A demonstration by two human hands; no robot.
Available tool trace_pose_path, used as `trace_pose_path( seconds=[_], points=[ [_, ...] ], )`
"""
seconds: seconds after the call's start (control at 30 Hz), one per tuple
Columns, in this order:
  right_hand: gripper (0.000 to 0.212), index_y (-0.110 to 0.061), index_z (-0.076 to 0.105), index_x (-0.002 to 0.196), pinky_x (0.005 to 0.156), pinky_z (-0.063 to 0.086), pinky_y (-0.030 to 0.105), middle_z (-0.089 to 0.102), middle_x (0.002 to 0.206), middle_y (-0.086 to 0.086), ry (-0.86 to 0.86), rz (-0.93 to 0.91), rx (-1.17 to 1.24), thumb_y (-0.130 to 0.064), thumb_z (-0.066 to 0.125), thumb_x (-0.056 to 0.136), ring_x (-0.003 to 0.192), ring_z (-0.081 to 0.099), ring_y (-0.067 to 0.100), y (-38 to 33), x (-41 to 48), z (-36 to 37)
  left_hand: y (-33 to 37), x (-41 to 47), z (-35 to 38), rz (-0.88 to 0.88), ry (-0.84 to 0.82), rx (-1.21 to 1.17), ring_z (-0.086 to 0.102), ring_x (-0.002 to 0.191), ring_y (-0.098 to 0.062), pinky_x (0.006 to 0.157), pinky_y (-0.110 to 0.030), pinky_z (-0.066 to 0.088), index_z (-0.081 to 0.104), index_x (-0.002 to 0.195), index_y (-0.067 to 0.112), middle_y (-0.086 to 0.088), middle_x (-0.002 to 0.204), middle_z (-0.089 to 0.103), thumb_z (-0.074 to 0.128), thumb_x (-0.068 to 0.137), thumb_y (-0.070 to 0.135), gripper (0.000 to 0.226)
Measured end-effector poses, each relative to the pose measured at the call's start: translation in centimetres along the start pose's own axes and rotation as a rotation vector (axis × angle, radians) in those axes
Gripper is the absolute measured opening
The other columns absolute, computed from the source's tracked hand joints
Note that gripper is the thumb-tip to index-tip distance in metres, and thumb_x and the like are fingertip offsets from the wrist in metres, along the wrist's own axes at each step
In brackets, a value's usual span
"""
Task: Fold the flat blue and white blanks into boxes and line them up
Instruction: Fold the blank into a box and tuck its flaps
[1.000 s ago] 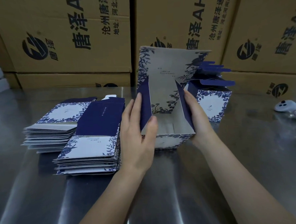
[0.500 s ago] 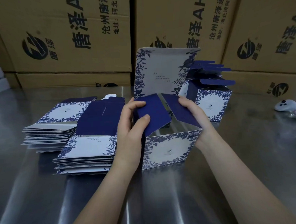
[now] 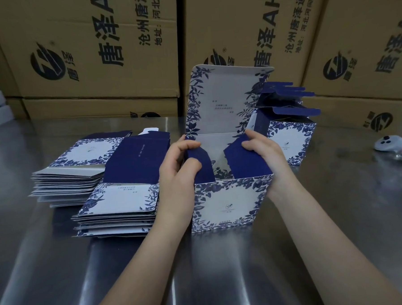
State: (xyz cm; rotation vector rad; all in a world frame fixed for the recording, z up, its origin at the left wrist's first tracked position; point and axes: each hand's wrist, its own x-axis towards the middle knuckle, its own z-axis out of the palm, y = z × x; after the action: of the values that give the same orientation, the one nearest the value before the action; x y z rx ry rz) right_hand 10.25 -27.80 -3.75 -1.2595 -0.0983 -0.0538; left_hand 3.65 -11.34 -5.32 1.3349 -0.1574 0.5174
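Half-folded box (image 3: 228,202) stood upright, lid raised rearward, left hand (image 3: 177,170) and right hand (image 3: 263,158) each pinched a navy side flap

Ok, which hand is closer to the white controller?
Right. The right hand holds the box at its right flap, left of the controller; the left hand holds the left flap, farther off.

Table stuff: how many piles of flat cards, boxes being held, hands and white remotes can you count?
Piles: 2, far pile and near pile
Held box: 1
Hands on its flaps: 2, left hand and right hand
Remote: 1
Total: 6
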Motion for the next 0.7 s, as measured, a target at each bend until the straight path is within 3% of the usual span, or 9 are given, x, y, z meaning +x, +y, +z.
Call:
trace_pose_path(
  seconds=[0.1,0.17,0.3,0.4,0.5,0.6,0.7],
  points=[
    [0.026,-0.03,0.065,0.101,0.053,0.055,0.021,0.075,0.087,-0.001,0.004,-0.007,-0.025,-0.007,0.06,0.089,0.066,0.07,0.013,-0.06,-0.06,0.08,-0.38,0.28,-0.07,-0.037,0.011,-0.025,0.056,0.087,-0.019,0.076,-0.036,0.042,0.069,0.086,0.033,-0.003,0.1,0.063,0.052,0.069,0.019,0.028],
    [0.029,-0.029,0.062,0.107,0.057,0.055,0.023,0.072,0.091,-0.004,0.001,-0.02,-0.043,-0.006,0.058,0.09,0.069,0.069,0.013,-0.08,-0.07,0.21,-0.51,0.46,-0.1,-0.056,0.023,-0.019,0.055,0.085,-0.021,0.075,-0.038,0.043,0.069,0.084,0.033,0.002,0.09,0.063,0.053,0.068,0.019,0.027],
    [0.024,-0.028,0.058,0.097,0.049,0.051,0.023,0.068,0.062,-0.009,-0.047,-0.061,-0.049,-0.005,0.058,0.091,0.054,0.064,0.01,-0.03,-0.17,0.34,-0.69,0.58,-0.19,-0.073,0.026,-0.016,0.054,0.086,-0.023,0.077,-0.041,0.042,0.067,0.079,0.034,0.001,0.088,0.061,0.053,0.069,0.021,0.021],
    [0.014,-0.022,0.064,0.083,0.052,0.051,0.021,0.069,0.074,-0.003,-0.136,-0.072,-0.072,-0.01,0.061,0.09,0.06,0.064,0.01,0.13,-0.34,0.19,-0.81,0.48,-0.34,-0.066,-0.004,-0.042,0.055,0.079,-0.016,0.069,-0.031,0.045,0.064,0.078,0.035,0.006,0.082,0.06,0.054,0.075,0.025,0.013],
    [0.008,-0.022,0.066,0.085,0.055,0.052,0.021,0.07,0.081,-0.002,-0.235,-0.043,-0.072,-0.015,0.063,0.085,0.067,0.065,0.012,0.25,-0.51,-0.12,-0.84,0.41,-0.41,-0.053,-0.042,-0.058,0.061,0.075,-0.006,0.063,-0.018,0.049,0.064,0.083,0.034,0.014,0.081,0.063,0.057,0.079,0.031,0.008],
    [0.02,-0.024,0.065,0.089,0.056,0.052,0.024,0.069,0.085,-0.005,-0.29,-0.019,-0.094,-0.015,0.059,0.073,0.069,0.064,0.015,0.37,-0.53,-0.5,-0.9,0.6,-0.61,-0.079,-0.028,-0.038,0.063,0.079,-0.011,0.066,-0.025,0.05,0.067,0.093,0.032,0.013,0.084,0.065,0.057,0.076,0.026,0.021],
    [0.023,-0.026,0.064,0.083,0.059,0.048,0.027,0.065,0.088,-0.002,-0.276,-0.051,-0.142,-0.012,0.056,0.066,0.073,0.06,0.021,0.51,-0.41,-0.58,-0.84,0.9,-0.88,-0.054,-0.014,0.028,0.053,0.081,-0.023,0.072,-0.04,0.041,0.066,0.086,0.029,0.002,0.083,0.058,0.054,0.07,0.022,0.021]
  ],
)
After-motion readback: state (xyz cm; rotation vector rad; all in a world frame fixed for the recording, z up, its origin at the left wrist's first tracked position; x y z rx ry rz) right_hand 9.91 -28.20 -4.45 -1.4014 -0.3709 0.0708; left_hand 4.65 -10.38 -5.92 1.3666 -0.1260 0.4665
